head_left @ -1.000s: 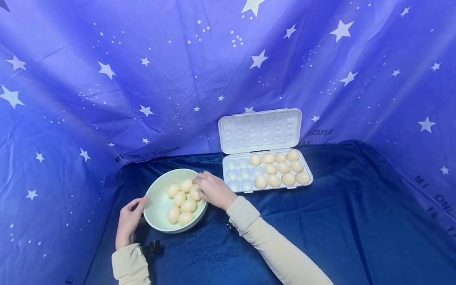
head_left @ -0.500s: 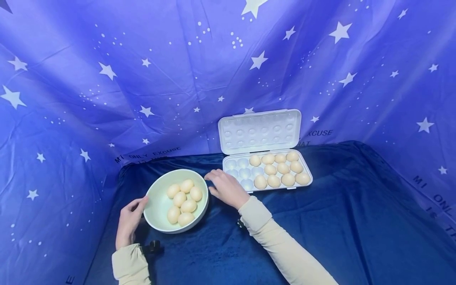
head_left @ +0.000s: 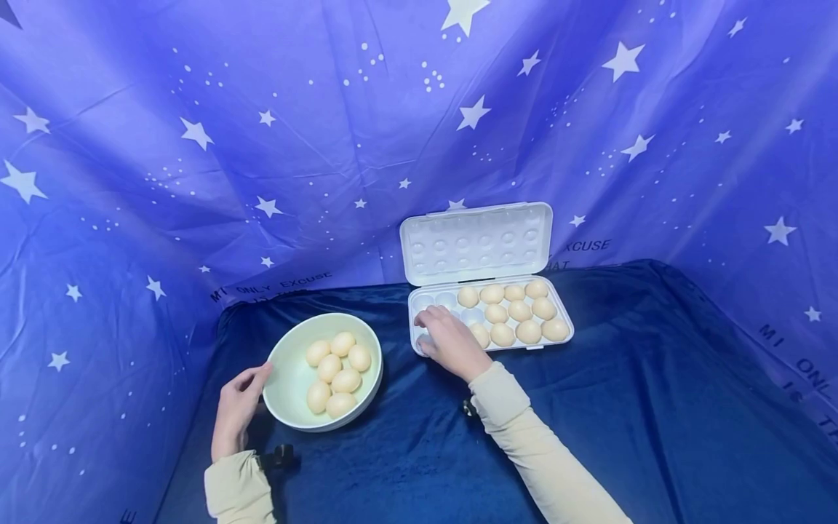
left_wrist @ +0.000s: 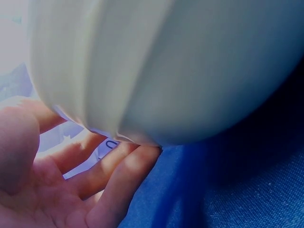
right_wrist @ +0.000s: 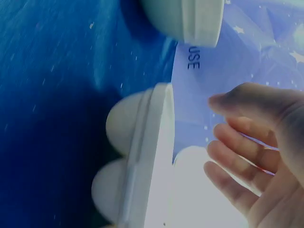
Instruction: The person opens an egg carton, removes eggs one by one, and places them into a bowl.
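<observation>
A pale green bowl (head_left: 288,393) with several beige eggs (head_left: 345,380) in it stands on the left. My left hand (head_left: 238,407) holds its left side, thumb at the rim; in the left wrist view the fingers (left_wrist: 121,178) meet the outer wall. A white egg carton (head_left: 492,348) lies to the right, its lid raised. Several eggs fill its right part, and the left cups hold none where visible. Over those left cups is my right hand (head_left: 452,342), which hides some of them. The right wrist view shows this hand with loosely bent fingers and nothing in them.
Dark blue cloth (head_left: 622,407) covers the table. A starry blue-purple curtain (head_left: 340,145) hangs behind and at both sides. The carton's lid (head_left: 476,244) leans back close to the curtain.
My right hand has moved from the egg at the bowl's right side, leaving it there, across to the carton's left cups. My left hand has stayed at the bowl.
</observation>
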Tool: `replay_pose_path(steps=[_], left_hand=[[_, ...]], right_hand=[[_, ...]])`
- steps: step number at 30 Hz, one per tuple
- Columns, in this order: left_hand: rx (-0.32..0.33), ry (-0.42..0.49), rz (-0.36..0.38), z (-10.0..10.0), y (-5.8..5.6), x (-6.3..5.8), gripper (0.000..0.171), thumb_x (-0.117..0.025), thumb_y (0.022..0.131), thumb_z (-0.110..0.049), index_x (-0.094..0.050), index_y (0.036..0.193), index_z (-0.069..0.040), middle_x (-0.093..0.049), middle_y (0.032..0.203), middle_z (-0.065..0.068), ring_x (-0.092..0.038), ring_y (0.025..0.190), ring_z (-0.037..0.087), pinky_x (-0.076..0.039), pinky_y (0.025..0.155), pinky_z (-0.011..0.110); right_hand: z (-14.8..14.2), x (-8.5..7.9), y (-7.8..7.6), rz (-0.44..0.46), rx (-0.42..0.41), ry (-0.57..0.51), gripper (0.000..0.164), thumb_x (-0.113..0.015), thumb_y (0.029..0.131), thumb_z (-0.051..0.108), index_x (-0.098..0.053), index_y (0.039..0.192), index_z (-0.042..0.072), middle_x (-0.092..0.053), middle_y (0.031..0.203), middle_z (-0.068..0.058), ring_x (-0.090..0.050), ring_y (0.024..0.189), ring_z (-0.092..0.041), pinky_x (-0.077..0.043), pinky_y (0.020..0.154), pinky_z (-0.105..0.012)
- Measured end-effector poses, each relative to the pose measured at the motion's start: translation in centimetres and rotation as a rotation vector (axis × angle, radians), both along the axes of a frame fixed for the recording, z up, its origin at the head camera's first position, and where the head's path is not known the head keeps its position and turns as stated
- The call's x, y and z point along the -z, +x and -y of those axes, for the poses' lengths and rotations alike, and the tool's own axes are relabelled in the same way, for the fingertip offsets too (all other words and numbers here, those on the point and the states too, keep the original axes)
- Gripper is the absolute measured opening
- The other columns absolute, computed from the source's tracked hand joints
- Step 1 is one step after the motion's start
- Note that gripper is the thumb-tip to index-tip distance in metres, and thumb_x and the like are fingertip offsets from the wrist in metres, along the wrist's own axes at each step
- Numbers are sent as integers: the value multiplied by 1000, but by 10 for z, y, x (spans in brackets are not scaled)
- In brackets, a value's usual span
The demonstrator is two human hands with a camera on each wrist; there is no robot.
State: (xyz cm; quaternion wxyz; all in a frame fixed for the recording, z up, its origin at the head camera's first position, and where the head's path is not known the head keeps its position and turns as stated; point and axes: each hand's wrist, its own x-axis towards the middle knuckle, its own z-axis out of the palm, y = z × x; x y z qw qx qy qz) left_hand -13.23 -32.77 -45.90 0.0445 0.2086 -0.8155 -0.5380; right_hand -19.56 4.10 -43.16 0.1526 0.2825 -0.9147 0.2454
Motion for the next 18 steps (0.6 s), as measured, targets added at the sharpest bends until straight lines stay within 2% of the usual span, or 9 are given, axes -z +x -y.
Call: replay_pose_path(steps=[6, 13, 18], left_hand=[[-9, -3, -9, 0, 1, 0, 55, -65, 94, -45, -65, 120, 4, -58, 83, -15, -54, 79, 2, -50, 68, 17], [-8, -32, 9, 0, 3, -1, 58, -64, 94, -49, -64, 122, 3, -60, 87, -13, -54, 81, 3, -50, 69, 18], [-1, -10, 8, -1, 2, -1, 60, -63, 95, -48, -63, 123, 4, -61, 88, -11, -55, 79, 2, -53, 68, 19]], right_hand=[[-20, 4, 0, 21, 66, 36, 28, -79, 75, 4, -66, 100, 3, -62, 95, -8, -58, 91, -27, -52, 79, -41], [-43, 12, -1, 33, 109, 48, 29, -79, 73, 3, -67, 99, 0, -63, 95, -10, -59, 91, -30, -51, 80, -43], [-56, 17, 1, 63, 139, 63, 28, -80, 73, 3, -68, 98, 0, -61, 92, -8, -58, 89, -27, -51, 76, -42]])
